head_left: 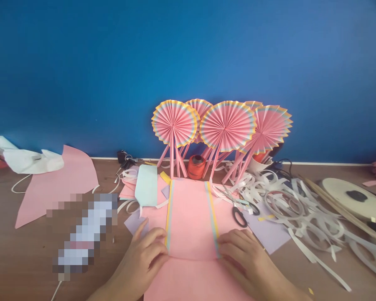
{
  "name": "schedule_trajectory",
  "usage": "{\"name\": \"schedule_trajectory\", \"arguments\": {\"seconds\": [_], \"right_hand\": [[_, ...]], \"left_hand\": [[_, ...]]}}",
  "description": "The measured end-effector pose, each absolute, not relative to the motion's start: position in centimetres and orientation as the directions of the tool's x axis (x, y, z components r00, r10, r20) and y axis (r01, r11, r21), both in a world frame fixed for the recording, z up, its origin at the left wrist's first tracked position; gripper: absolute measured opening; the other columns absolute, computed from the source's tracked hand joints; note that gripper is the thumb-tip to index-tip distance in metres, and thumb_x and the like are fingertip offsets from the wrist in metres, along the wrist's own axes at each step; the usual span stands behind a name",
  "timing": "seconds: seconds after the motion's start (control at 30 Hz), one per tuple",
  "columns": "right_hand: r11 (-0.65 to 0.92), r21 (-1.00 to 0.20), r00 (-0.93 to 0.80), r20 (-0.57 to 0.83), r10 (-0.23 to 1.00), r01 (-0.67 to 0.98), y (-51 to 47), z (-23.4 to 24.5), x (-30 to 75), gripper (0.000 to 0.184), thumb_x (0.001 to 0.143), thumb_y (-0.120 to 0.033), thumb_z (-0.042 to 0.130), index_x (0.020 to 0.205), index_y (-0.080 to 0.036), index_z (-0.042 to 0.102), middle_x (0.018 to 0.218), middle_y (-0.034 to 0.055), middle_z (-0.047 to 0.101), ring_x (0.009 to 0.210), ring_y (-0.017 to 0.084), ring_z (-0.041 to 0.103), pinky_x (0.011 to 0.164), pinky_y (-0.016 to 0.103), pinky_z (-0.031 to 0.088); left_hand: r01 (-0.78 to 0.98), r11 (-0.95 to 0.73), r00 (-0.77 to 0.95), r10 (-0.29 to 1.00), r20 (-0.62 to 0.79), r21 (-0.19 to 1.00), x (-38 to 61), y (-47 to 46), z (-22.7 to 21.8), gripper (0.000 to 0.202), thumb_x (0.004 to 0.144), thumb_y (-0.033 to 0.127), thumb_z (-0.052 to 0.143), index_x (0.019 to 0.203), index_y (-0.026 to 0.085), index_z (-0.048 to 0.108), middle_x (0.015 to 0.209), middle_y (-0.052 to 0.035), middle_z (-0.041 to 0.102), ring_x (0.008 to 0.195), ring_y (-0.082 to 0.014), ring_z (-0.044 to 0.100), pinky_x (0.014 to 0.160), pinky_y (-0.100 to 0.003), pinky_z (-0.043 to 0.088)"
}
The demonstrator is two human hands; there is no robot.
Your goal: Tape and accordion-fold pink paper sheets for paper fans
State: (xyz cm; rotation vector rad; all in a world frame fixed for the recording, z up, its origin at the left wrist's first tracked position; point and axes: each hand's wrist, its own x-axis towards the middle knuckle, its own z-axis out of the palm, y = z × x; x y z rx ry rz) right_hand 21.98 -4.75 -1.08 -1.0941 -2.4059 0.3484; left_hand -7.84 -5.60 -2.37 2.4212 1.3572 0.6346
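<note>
A pink paper sheet (pixel 191 217) with yellow and blue strips along both long edges lies in front of me on more pink paper. My left hand (pixel 144 259) presses on its near left corner, fingertips pinching the striped edge. My right hand (pixel 244 259) does the same at the near right corner. The near end of the sheet looks folded over between my fingers. Neither hand holds anything else.
Several finished pink pleated paper fans (pixel 225 125) lean on the blue wall, with an orange ribbon spool (pixel 196 166) below. Black-handled scissors (pixel 238 211), white paper strips (pixel 288 205), a tape reel (pixel 357 200), wooden sticks (pixel 332 205) lie right; loose pink paper (pixel 65 179) left.
</note>
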Motion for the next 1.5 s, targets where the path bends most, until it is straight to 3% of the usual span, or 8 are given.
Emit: {"name": "schedule_trajectory", "arguments": {"seconds": [0.2, 0.33, 0.43, 0.6, 1.5], "right_hand": [[0.578, -0.48, -0.524, 0.257, 0.812, 0.66, -5.2, -0.8, 21.7, 0.021, 0.085, -0.009, 0.046, 0.086, -0.024, 0.061, 0.093, 0.004, 0.063, 0.083, 0.018, 0.057, 0.075, 0.034, 0.044], [0.427, -0.63, -0.468, 0.112, 0.877, 0.649, -5.0, -0.5, 21.4, 0.018, 0.08, -0.006, 0.048, 0.075, -0.022, 0.055, 0.091, 0.0029, 0.06, 0.085, 0.017, 0.056, 0.074, 0.031, 0.047], [0.348, -0.68, -0.456, 0.023, 0.89, 0.646, -4.7, -0.4, 21.2, 0.018, 0.081, -0.006, 0.047, 0.073, -0.022, 0.051, 0.089, 0.0028, 0.057, 0.084, 0.017, 0.055, 0.074, 0.03, 0.047], [0.328, -0.655, -0.427, 0.009, 0.904, 0.681, -4.8, -0.4, 20.7, 0.018, 0.081, -0.005, 0.044, 0.073, -0.021, 0.047, 0.087, 0.003, 0.055, 0.081, 0.017, 0.053, 0.072, 0.032, 0.046], [0.347, -0.56, -0.411, 0.012, 0.911, 0.752, -4.8, -1.0, 20.0, 0.022, 0.075, 0.001, 0.043, 0.072, -0.02, 0.04, 0.084, 0.0026, 0.05, 0.079, 0.018, 0.048, 0.071, 0.035, 0.043]], "left_hand": [[0.735, -0.507, 0.484, 0.857, 0.176, 0.45, -8.3, -5.5, -2.8, 0.018, 0.089, 0.018, 0.045, 0.079, 0.024, 0.059, 0.104, -0.002, 0.062, 0.098, -0.016, 0.059, 0.113, -0.054, 0.02], [0.759, -0.435, 0.43, 0.894, 0.128, 0.484, -8.0, -5.5, -2.9, 0.018, 0.089, 0.022, 0.046, 0.076, 0.023, 0.058, 0.112, -0.0054, 0.059, 0.11, -0.0215, 0.054, 0.107, -0.054, 0.03], [0.771, -0.392, 0.392, 0.913, 0.111, 0.502, -7.5, -5.4, -2.5, 0.019, 0.089, 0.021, 0.045, 0.073, 0.022, 0.055, 0.11, -0.0069, 0.058, 0.109, -0.0232, 0.052, 0.098, -0.049, 0.041], [0.769, -0.38, 0.368, 0.921, 0.131, 0.514, -6.8, -5.2, -1.9, 0.017, 0.086, 0.015, 0.044, 0.072, 0.021, 0.049, 0.105, -0.0078, 0.055, 0.102, -0.023, 0.053, 0.083, -0.039, 0.05], [0.805, -0.403, 0.388, 0.913, 0.126, 0.437, -6.0, -5.3, -1.3, 0.014, 0.084, 0.014, 0.039, 0.074, 0.021, 0.044, 0.099, -0.0081, 0.052, 0.094, -0.0245, 0.051, 0.079, -0.041, 0.048]]}}
